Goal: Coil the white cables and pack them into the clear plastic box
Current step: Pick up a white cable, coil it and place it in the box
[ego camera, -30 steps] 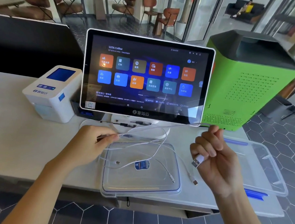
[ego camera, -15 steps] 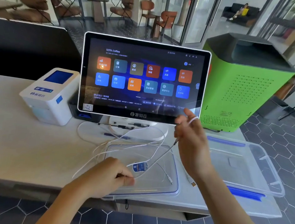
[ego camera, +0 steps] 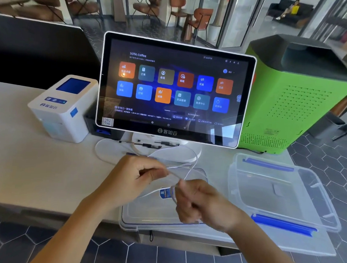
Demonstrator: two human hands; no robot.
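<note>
Both hands work just above the lid (ego camera: 145, 221): right hand (ego camera: 203, 204) and left hand (ego camera: 135, 177) each pinch the white cable (ego camera: 188, 172) in curled fingers, close together, probably forming a loop. Rest trails back toward the screen (ego camera: 174, 89). Box (ego camera: 281, 195) waits right, open.

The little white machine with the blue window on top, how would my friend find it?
Start at the big touchscreen in the middle of the counter. Just left of it stands the white printer. It is the only small boxy white thing, with a blue panel on top, unlike the tall green box on the far side.
</note>
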